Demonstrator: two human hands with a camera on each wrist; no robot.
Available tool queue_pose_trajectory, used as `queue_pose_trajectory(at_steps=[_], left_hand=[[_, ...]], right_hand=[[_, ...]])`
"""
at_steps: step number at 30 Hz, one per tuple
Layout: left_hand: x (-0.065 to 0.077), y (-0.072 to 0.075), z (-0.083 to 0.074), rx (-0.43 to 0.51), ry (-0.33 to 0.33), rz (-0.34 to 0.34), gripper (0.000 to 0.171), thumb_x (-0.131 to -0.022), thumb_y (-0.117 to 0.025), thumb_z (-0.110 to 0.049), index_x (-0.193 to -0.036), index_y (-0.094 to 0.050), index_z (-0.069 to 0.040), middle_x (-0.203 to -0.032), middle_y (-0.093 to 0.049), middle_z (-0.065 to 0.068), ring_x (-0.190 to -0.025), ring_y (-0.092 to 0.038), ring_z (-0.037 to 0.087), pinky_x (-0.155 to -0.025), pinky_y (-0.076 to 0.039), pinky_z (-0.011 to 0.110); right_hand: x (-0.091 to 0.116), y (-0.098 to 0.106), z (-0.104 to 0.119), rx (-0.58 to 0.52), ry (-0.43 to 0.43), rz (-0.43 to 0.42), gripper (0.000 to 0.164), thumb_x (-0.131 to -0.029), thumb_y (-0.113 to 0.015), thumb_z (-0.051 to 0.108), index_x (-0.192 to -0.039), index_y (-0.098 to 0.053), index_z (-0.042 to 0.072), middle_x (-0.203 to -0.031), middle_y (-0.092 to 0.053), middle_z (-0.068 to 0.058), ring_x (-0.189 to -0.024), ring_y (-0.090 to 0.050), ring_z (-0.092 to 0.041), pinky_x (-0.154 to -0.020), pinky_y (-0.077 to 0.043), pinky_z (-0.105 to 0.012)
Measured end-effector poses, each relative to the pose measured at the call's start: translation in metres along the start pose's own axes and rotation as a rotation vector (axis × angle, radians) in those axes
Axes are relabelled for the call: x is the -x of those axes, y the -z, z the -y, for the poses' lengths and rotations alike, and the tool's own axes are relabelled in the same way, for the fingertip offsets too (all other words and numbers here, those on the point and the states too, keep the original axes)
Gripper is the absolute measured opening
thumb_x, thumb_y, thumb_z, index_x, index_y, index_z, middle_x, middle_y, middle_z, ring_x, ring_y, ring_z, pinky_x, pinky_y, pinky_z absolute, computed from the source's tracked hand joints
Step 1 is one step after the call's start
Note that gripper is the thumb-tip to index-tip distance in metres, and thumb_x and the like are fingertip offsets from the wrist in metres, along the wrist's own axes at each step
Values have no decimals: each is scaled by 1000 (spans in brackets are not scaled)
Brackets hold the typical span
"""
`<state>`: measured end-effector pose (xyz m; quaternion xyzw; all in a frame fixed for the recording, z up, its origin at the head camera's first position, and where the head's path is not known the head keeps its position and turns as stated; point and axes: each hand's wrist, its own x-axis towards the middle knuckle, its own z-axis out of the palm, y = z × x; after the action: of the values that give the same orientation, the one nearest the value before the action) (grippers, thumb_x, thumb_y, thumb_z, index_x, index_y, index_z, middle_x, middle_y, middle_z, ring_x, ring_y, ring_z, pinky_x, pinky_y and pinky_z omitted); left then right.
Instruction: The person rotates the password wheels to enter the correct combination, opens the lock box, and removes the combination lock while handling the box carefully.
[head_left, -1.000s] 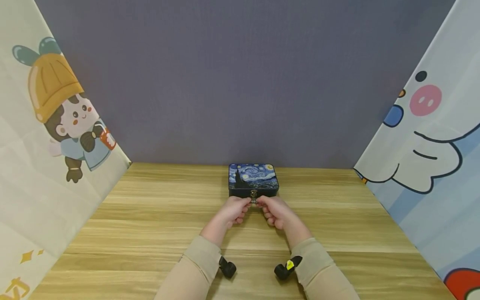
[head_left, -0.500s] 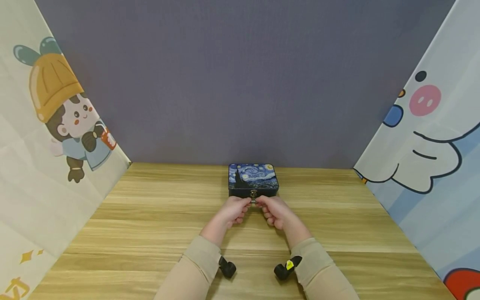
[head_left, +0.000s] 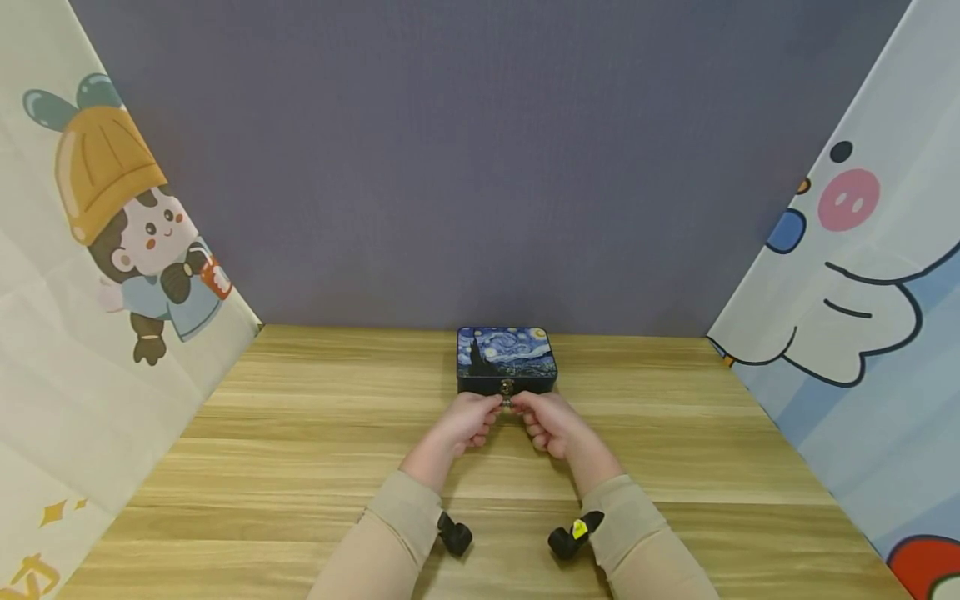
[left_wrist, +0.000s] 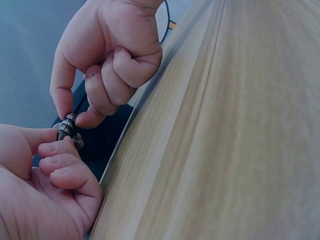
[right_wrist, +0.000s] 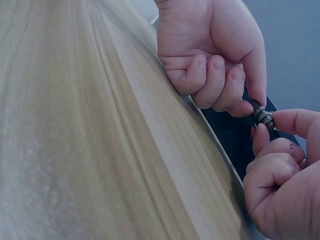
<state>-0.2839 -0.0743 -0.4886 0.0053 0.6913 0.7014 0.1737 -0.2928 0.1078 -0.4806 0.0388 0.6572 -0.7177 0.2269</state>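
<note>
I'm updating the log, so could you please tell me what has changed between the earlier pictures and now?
Nothing has visibly moved, been taken hold of or let go; any finer turning is too small to tell. The left hand and right hand keep their places at the dial lock in front of the box, which stays on the table.

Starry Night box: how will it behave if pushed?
Likely slides rather than rolls or tips: the Starry Night box sits low and flat on the table. Probably stiff, given its straight sides. The left hand and right hand, pinching the combination lock at its front, may block it.
</note>
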Motion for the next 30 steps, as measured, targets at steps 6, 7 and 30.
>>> queue_pose_trajectory(at_steps=[6,7,30], left_hand=[[0,0,0,-9,5,-3,31,-107,-53,-28,-96,-59,0,-63,-39,-4,-47,-27,9,-45,-27,24],[-1,0,0,-11,5,-4,31,-107,-52,-27,-96,-59,0,-64,-39,-4,-47,-27,9,-45,-27,23],[-2,1,1,-12,1,-9,31,-106,-54,-28,-93,-60,-1,-64,-40,-3,-47,-28,9,-45,-28,23]], right_hand=[[0,0,1,5,0,2,21,-91,-66,21,-89,-60,1,-56,-33,7,-43,-24,-5,-38,-20,-20],[-1,0,1,4,-1,3,21,-91,-66,21,-89,-60,1,-56,-33,7,-43,-24,-5,-38,-20,-20],[-3,0,-1,-12,5,-1,16,-89,-67,18,-83,-61,4,-56,-32,8,-43,-23,-5,-38,-20,-20]])
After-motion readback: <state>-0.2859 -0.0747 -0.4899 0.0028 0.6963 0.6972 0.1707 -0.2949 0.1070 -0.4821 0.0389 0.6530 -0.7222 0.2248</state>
